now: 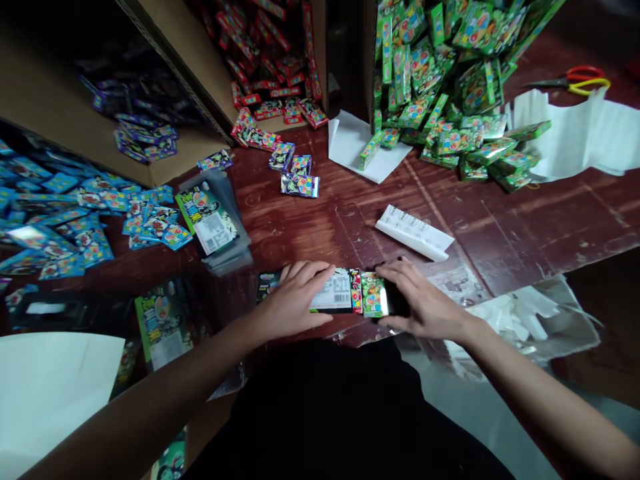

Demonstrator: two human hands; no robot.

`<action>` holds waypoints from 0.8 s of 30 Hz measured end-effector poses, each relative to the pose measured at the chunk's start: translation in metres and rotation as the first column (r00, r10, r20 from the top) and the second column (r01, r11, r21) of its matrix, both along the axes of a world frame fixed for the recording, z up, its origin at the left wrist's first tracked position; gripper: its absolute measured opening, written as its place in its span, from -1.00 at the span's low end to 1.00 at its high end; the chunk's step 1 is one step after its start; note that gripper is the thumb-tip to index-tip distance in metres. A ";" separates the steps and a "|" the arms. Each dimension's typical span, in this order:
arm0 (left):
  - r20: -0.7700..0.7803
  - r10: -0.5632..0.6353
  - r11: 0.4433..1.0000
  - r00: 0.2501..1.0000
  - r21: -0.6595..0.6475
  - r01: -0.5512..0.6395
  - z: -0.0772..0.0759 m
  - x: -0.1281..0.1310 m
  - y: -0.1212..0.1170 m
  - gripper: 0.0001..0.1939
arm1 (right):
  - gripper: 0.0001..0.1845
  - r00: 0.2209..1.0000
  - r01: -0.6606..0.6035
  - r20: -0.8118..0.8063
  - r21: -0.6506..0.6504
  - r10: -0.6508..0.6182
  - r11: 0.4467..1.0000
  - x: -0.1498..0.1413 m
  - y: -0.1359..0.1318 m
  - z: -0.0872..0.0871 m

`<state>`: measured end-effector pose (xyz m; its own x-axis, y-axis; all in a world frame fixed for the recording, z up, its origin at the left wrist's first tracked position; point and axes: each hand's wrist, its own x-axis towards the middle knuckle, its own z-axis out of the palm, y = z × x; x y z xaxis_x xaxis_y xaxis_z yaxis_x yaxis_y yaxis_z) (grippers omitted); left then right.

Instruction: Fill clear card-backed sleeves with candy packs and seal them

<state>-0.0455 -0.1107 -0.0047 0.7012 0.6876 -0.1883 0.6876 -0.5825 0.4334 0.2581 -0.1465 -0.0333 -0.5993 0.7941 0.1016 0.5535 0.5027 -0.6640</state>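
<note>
Both hands rest on a row of small colourful boxes packed in a clear sleeve with a white barcode label, lying at the near edge of the dark red table. My left hand lies over the row's left end, fingers curled on top. My right hand grips the right end, fingers wrapped round a dark part there. A green box and a red one show between the hands.
Green boxes are heaped at the back right, red ones spill from a carton, blue ones lie left. Clear labelled sleeves, a white folded strip, white paper and scissors also sit on the table.
</note>
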 end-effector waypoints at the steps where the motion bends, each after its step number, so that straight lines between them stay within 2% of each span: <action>1: 0.010 -0.002 1.000 1.000 -0.002 0.002 -0.001 0.001 0.000 -0.13 | -0.08 1.000 -0.019 -0.009 -0.011 0.019 1.000 0.001 0.002 0.000; 3: 0.036 -0.017 1.000 0.999 -0.007 0.017 -0.002 0.004 -0.001 -0.13 | -0.17 0.997 -0.064 -0.032 -0.009 0.064 0.998 0.000 0.008 0.000; 7: 0.056 -0.027 1.000 0.998 -0.014 0.028 0.000 0.007 -0.001 -0.13 | -0.19 0.991 -0.122 -0.059 0.005 0.122 0.993 -0.008 0.021 -0.002; 13: 0.057 0.055 0.998 0.997 -0.011 -0.055 0.001 0.004 -0.003 -0.14 | -0.20 0.993 -0.098 -0.062 -0.016 0.097 0.995 -0.003 0.028 0.000; 19: 0.080 0.142 0.989 0.987 0.018 -0.144 -0.002 0.010 -0.006 -0.12 | -0.18 0.992 -0.091 -0.085 0.004 0.091 0.996 -0.011 0.035 -0.001; 21: 0.098 0.200 0.979 0.975 0.024 -0.203 0.001 0.014 -0.007 -0.13 | -0.15 0.995 -0.053 -0.084 0.004 0.053 0.999 -0.013 0.035 0.003; 24: 0.153 0.391 0.914 0.908 0.050 -0.402 0.008 0.025 -0.007 -0.10 | -0.17 0.978 0.135 -0.158 -0.038 -0.140 0.990 -0.021 0.033 0.011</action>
<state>-0.0204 -0.1172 0.0038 0.3826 0.9228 -0.0444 0.8061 -0.3100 0.5041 0.2368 -0.1140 -0.0223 -0.4621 0.8714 0.1645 0.5017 0.4098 -0.7618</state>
